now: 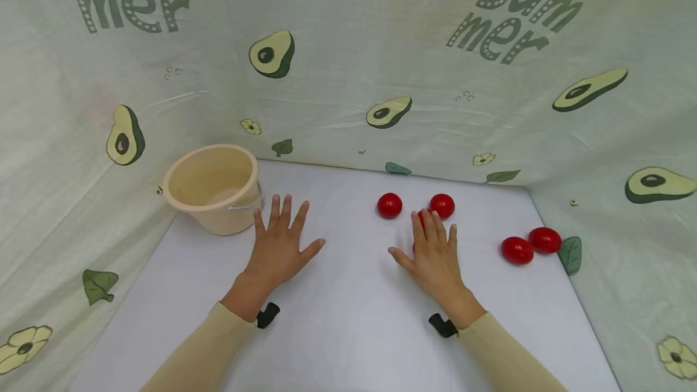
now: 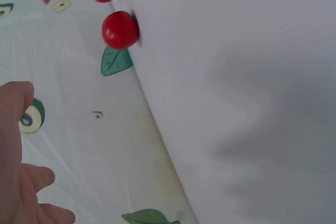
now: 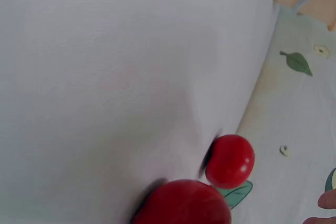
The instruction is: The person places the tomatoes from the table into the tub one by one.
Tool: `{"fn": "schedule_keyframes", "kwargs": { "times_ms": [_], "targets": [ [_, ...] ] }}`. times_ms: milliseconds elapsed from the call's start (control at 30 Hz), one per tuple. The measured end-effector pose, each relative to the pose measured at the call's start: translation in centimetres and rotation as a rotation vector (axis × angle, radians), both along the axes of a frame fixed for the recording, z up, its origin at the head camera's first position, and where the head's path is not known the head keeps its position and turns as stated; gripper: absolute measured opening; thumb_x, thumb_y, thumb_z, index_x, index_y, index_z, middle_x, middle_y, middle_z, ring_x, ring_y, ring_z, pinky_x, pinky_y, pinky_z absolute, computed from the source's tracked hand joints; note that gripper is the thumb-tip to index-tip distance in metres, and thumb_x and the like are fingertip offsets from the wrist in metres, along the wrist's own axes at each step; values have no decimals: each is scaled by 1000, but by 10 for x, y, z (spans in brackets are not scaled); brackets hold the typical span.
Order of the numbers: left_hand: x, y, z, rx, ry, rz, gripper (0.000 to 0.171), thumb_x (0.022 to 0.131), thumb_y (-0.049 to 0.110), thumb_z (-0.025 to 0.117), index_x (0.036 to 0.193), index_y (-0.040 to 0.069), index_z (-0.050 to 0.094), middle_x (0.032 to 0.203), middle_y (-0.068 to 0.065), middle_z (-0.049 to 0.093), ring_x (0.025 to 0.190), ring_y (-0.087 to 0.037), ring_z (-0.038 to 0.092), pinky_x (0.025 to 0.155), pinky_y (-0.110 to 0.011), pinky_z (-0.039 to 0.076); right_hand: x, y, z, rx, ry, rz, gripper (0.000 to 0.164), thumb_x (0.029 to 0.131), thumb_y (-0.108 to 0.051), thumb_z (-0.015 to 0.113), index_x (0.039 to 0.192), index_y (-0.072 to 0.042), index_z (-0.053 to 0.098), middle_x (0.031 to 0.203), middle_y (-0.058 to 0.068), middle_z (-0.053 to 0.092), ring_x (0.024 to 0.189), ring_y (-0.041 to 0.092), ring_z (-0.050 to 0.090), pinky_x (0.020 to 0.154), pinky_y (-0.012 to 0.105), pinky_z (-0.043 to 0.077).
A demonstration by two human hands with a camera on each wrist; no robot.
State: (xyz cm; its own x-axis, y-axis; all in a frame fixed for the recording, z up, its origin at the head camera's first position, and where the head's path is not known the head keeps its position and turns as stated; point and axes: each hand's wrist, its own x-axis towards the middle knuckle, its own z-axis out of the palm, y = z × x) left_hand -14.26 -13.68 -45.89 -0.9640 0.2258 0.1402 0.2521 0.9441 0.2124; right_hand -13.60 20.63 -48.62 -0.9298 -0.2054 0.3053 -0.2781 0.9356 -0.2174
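Observation:
My left hand [image 1: 278,253] is held over the white table with straight, spread fingers, just right of a cream bucket [image 1: 225,221]. Nothing is in its grasp. My right hand [image 1: 435,262], also straight-fingered, reaches over a group of glossy red, rounded, tomato-like things. One red tomato-like thing [image 1: 389,205] lies left of its fingertips and another [image 1: 441,205] just beyond them. More red shows from under the fingers and beside the thumb, mostly hidden by the hand. In the right wrist view a large red tomato-like thing [image 3: 184,205] sits close to the camera.
Two more red tomato-like things, one [image 1: 517,250] beside the other [image 1: 544,239], lie near the table's right edge. The bucket, with a thin handle [image 1: 245,206], stands at the back left. Pale cloth [image 1: 337,65] printed with avocados surrounds the white table [image 1: 348,319].

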Motion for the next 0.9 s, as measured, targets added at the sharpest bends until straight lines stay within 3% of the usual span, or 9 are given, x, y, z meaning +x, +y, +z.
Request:
{"fn": "schedule_keyframes", "kwargs": {
  "times_ms": [267,400,533,667,900],
  "targets": [
    [-2,-46,33,117,162,70,83,103,54,59,165,5,34,168,-34,25,161,-51,9,123,-78,7,-9,-39,16,-42,18,82,93,96,-52,71,162,3,34,167,25,35,156,47,28,125,75,16],
    [-8,-80,46,159,259,119,74,104,41,61,159,-2,39,162,-39,33,157,-57,17,121,-80,11,-18,-68,26,-41,4,133,89,101,-51,66,163,2,31,169,23,33,158,43,27,126,72,18],
    [-18,-121,57,189,302,188,68,106,34,58,156,-7,40,158,-44,33,154,-62,17,119,-82,13,-28,-103,38,-28,-9,198,88,104,-54,60,165,1,28,171,21,31,160,40,26,127,69,19],
    [-35,-165,64,194,223,244,67,110,35,45,158,-12,33,159,-48,25,155,-63,8,120,-82,9,-38,-140,45,-30,-27,275,88,105,-55,58,165,1,28,171,19,31,161,37,26,128,67,20],
    [-70,-221,61,269,-123,207,76,113,45,19,164,-9,6,170,-37,-6,158,-52,-16,126,-72,-1,-49,-196,47,44,-122,385,85,109,-59,46,167,-2,24,174,15,25,163,32,21,129,63,21]
  ]
}}
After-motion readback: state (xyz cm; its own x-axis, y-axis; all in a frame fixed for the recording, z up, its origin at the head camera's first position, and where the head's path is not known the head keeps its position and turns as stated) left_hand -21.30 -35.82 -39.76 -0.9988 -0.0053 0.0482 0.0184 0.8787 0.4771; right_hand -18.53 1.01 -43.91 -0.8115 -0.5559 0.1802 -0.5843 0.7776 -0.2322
